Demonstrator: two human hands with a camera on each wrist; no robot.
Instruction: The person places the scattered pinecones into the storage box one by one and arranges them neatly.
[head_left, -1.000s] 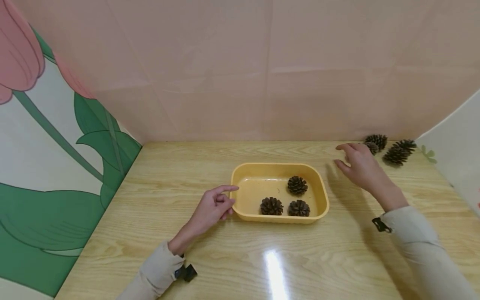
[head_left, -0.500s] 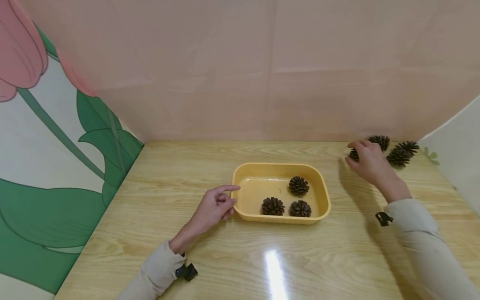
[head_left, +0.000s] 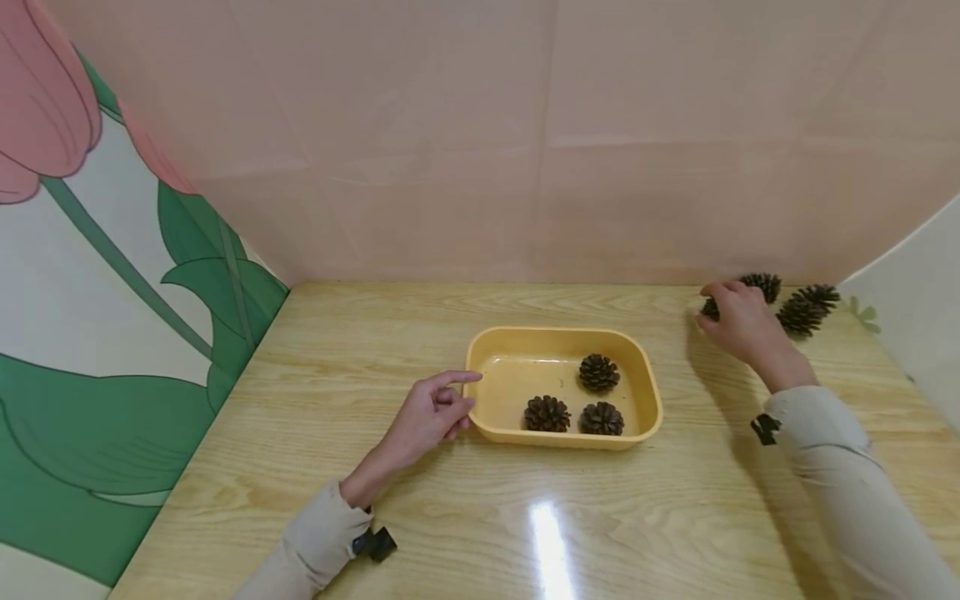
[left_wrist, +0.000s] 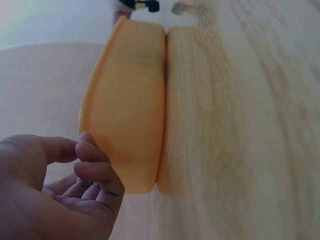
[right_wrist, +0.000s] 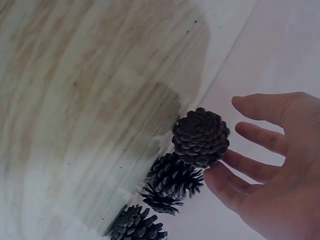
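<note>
My left hand (head_left: 427,421) holds the left rim of a yellow plastic basin (head_left: 498,435), with the index finger over the edge and the thumb against the outside. Three brown pine cones lie inside, including one pine cone (head_left: 598,372) near the back. At the far right, my right hand (head_left: 742,325) has its thumb and fingers around another pine cone (head_left: 711,307). In the right wrist view fingertips meet the edge of this pine cone (right_wrist: 201,137), while the other fingers stand apart from it. The hand hides part of the cone in the head view.
Beyond the right hand lie more pine cones, one pine cone (head_left: 762,286) by the back wall and another pine cone (head_left: 807,308) near the right wall. The wooden table (head_left: 360,333) meets a pinkish back wall (head_left: 420,208). A flower-painted panel (head_left: 97,433) stands left.
My right hand has moved right and reached the nearest pine cone, its thumb and fingers now around it. My left hand keeps its place at the basin's rim.
</note>
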